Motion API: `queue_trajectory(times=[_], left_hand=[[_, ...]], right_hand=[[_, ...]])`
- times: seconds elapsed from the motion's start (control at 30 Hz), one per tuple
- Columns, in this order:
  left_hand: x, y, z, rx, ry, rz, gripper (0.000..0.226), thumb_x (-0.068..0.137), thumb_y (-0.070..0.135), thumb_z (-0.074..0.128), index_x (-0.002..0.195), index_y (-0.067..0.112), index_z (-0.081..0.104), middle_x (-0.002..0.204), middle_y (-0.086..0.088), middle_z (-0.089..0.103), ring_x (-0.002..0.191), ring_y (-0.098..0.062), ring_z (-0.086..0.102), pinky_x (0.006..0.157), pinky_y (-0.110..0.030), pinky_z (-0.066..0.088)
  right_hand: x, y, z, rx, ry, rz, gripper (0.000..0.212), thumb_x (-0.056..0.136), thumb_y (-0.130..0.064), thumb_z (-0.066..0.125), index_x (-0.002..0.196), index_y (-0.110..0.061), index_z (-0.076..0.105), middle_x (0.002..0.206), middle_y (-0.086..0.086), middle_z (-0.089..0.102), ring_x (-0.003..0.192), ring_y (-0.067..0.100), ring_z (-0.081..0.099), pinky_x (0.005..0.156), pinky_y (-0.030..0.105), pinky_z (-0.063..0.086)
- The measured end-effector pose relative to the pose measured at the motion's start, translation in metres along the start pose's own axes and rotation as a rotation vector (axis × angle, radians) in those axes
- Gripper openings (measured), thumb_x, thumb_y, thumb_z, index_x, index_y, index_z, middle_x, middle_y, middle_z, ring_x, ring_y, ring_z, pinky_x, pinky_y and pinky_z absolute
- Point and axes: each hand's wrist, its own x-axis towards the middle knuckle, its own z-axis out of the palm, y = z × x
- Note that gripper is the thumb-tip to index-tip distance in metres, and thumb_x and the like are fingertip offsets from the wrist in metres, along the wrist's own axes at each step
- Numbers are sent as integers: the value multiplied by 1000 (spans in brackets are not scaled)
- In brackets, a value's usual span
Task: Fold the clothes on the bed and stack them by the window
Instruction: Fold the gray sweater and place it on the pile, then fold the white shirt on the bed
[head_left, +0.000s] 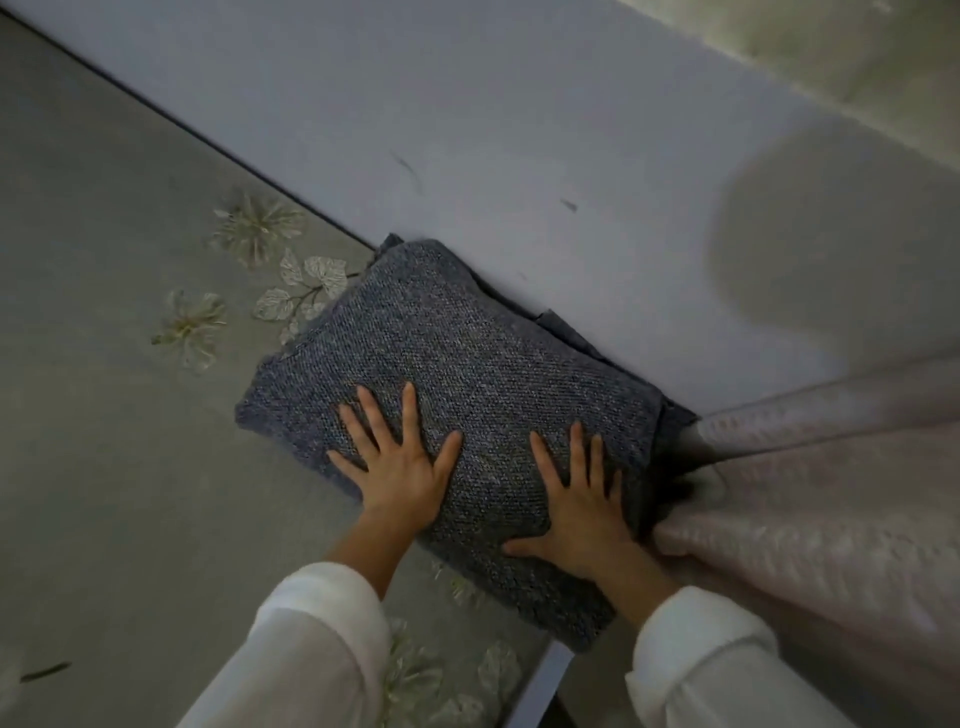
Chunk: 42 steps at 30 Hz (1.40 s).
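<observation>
A folded blue-grey knitted sweater (467, 364) lies on the bed's grey flowered cover (104, 312), tight against the pale wall (467, 130). Edges of another dark folded garment (576, 332) stick out beneath it on the wall side. My left hand (397, 467) lies flat on the sweater's near left part, fingers spread. My right hand (576, 499) presses flat on its near right part, fingers straight. Both arms wear white sleeves.
A pale pink curtain (805, 493) hangs at the right, touching the stack's right edge. The wall runs diagonally from upper left to the curtain. A shadow (831, 234) falls on the wall at the right. The bed's edge (540, 680) shows at the bottom.
</observation>
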Motion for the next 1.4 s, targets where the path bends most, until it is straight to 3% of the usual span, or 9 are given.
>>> queue_trajectory(times=[0.23, 0.33, 0.4, 0.53, 0.8, 0.93, 1.03, 1.17, 1.4], left_hand=[[12, 3, -5, 35, -84, -12, 81, 70, 88, 8, 131, 54, -35, 147, 1, -43, 135, -27, -39, 104, -65, -17], [6, 4, -24, 14, -159, 5, 81, 77, 85, 16, 141, 51, -20, 151, 2, -37, 139, -28, -33, 106, -63, -15], [-14, -1, -34, -40, -109, 40, 71, 88, 72, 23, 148, 45, -5, 157, 2, -24, 143, -26, -24, 111, -59, -9], [-98, -18, -28, -313, 39, 13, 60, 100, 44, 34, 152, 27, 11, 161, -5, -1, 147, -27, -4, 119, -45, 6], [-279, -123, -30, -531, 149, -311, 44, 100, 24, 40, 142, 10, 39, 145, -15, 41, 132, -28, 38, 107, -32, 29], [-370, -191, -31, -568, 239, -462, 40, 100, 24, 40, 137, 11, 46, 139, -12, 49, 127, -27, 46, 105, -33, 34], [-447, -237, -27, -603, 306, -530, 38, 99, 23, 42, 134, 11, 50, 134, -10, 55, 121, -24, 51, 98, -28, 37], [-547, -296, -22, -669, 393, -644, 33, 97, 19, 45, 126, 7, 56, 127, -12, 60, 111, -25, 58, 93, -26, 40], [-663, -393, -15, -692, 543, -841, 31, 95, 17, 48, 122, 7, 60, 124, -12, 61, 113, -26, 56, 93, -29, 41]], right_hand=[[1, -6, -16, -40, -68, 0, 134, 58, -85, 60, 132, -41, -43, 144, 10, -48, 137, 40, -34, 111, 65, -1], [-14, -14, -29, -80, -48, -7, 128, 65, -79, 61, 144, -34, -29, 152, 14, -34, 142, 41, -20, 112, 63, 5], [-32, -17, -31, -88, 40, -32, 114, 75, -71, 59, 149, -28, -18, 157, 14, -18, 145, 38, -7, 114, 57, 10], [-79, -33, -16, -103, 191, -117, 83, 91, -50, 51, 151, -20, 2, 159, 8, 3, 144, 29, 8, 113, 52, 19], [-183, -129, 45, -212, 90, -408, 73, 92, -41, 53, 149, -15, 16, 156, 7, 13, 141, 27, 16, 110, 44, 22], [-240, -187, 97, -277, 30, -558, 74, 89, -41, 57, 147, -14, 20, 153, 9, 20, 138, 28, 23, 110, 39, 25], [-292, -228, 138, -317, -24, -672, 77, 90, -41, 55, 150, -14, 15, 155, 8, 16, 142, 29, 16, 115, 43, 20], [-355, -282, 193, -414, -57, -811, 75, 90, -41, 55, 149, -16, 17, 153, 7, 22, 139, 29, 22, 111, 46, 25], [-430, -376, 280, -545, -131, -994, 73, 89, -42, 54, 148, -16, 21, 152, 6, 23, 138, 29, 24, 109, 47, 25]])
